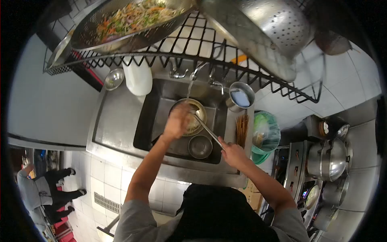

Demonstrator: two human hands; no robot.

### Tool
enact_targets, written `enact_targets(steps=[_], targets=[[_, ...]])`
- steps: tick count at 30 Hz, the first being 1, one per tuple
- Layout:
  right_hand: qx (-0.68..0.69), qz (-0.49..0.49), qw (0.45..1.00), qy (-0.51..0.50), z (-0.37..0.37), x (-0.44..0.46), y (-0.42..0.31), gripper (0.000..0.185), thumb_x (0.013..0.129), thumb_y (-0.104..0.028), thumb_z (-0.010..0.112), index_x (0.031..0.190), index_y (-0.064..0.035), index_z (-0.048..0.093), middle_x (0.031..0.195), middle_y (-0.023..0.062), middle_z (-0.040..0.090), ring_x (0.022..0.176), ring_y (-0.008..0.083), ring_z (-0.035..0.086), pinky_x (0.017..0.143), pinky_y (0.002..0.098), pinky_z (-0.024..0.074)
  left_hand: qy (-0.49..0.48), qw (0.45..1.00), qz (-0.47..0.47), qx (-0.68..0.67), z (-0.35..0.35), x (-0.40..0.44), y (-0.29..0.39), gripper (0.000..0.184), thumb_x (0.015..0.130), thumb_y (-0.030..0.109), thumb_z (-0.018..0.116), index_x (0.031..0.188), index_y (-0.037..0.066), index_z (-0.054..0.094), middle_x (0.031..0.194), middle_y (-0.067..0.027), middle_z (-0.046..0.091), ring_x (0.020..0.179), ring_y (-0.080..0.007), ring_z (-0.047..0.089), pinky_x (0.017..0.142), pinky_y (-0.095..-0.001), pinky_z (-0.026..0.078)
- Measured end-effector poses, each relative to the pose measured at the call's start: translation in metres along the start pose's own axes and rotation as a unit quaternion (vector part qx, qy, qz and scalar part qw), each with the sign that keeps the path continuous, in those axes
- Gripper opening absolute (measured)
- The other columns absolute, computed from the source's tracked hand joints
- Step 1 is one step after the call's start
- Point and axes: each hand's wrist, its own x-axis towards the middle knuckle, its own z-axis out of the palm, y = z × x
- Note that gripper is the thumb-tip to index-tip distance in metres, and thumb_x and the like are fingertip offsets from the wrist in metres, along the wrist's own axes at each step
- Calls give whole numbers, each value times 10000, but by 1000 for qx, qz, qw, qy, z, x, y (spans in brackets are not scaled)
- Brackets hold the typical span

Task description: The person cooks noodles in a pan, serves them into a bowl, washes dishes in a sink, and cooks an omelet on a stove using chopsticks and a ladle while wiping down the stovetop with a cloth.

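Two hands over a bowl [203, 113] in the sink [163, 94], centre of frame, under running water [189, 90].
Left hand [179, 120]: blurred, reaching over the bowl, hiding part of its rim; whether the fingers are closed cannot be told. Right hand [235, 155]: apart, to the lower right, closed around a metal handle [209, 131] slanting bowlward, its far end indistinct.

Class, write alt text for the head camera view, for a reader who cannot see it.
Under running water in a sink, a person's right hand holds a utensil over a pan; the left hand blurs there too. Above, a colander of shredded vegetables sits on a black rack.
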Motion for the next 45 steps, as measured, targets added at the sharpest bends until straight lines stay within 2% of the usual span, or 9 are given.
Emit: enact_targets(steps=[5, 8, 12, 17, 25, 28, 33, 39, 45], targets=[[-103, 0, 993, 58, 12, -21, 9, 659, 948, -158, 582, 1557, -187, 333, 869, 185, 617, 653, 363, 634, 587, 470, 526, -50, 996, 7, 68, 40, 48, -17, 432, 956, 234, 533, 1343, 47, 573, 1360, -212, 561, 1313, -361, 494, 1119, -511, 347], [-98, 11, 992, 75, 25, -35, 11, 656, 958, -160, 572, 1562, -208, 321, 862, 181, 608, 644, 356, 623, 575, 475, 519, -160, 836, -478, -215, 27, 87, -60, 361, 957, 253, 521, 1256, 84, 632, 1229, -196, 629, 1172, -368, 578, 1018, -487, 431], [-57, 15, 995, 84, 27, -25, 1, 650, 976, -139, 532, 1576, -174, 285, 869, 188, 617, 679, 335, 648, 588, 468, 528, -40, 997, -61, 15, 71, 69, -81, 351, 955, 291, 538, 1203, 69, 651, 1130, -215, 664, 1065, -394, 631, 894, -491, 512], [253, -3, 958, 132, 35, -18, -6, 533, 1001, -188, 542, 1494, -75, 372, 730, 108, 562, 639, 240, 608, 575, 399, 507, -103, 952, -288, 16, 33, 90, -55, 387, 963, 273, 565, 1242, 22, 657, 1117, -231, 690, 988, -396, 670, 858, -456, 524], [886, 176, 391, -176, 39, -12, -9, 303, 1019, -227, 520, 747, -113, 449, 639, -36, 429, 521, 82, 379, 508, 289, 393, 68, 920, -308, -233, 56, 19, -102, 235, 959, 113, 627, 1066, -87, 689, 979, -152, 722, 787, -235, 684, 760, -366, 542], [891, 180, 383, -163, 44, -13, -16, 301, 1024, -215, 496, 748, -106, 448, 623, -52, 391, 544, 75, 354, 531, 272, 353, 101, 819, -410, -390, 17, 18, -66, 208, 977, 144, 606, 837, -2, 653, 775, -43, 653, 649, -151, 599, 595, -338, 478], [934, 180, 233, -203, 82, 4, 0, 266, 1013, -219, 507, 779, -91, 503, 609, -35, 415, 560, 105, 454, 492, 307, 427, 68, 935, -306, -165, -20, 24, -43, 257, 937, 146, 655, 742, -7, 586, 593, -14, 538, 587, -88, 517, 526, -313, 419], [392, -12, 920, -3, 118, 17, -16, 262, 971, -197, 524, 1172, -32, 554, 717, 134, 629, 593, 304, 620, 514, 461, 491, -72, 945, -237, -213, 0, 49, 11, 386, 994, 396, 577, 998, 16, 645, 878, -86, 651, 762, -158, 586, 704, -360, 496], [73, 40, 968, 237, 150, -25, 15, 565, 960, -141, 519, 1500, -174, 357, 794, 140, 650, 631, 352, 653, 506, 461, 517, -141, 716, -414, -544, 105, 160, -9, 925, 992, 668, 377, 1549, -50, 201, 1614, -231, 234, 1475, -390, 278, 1186, -529, 272]])
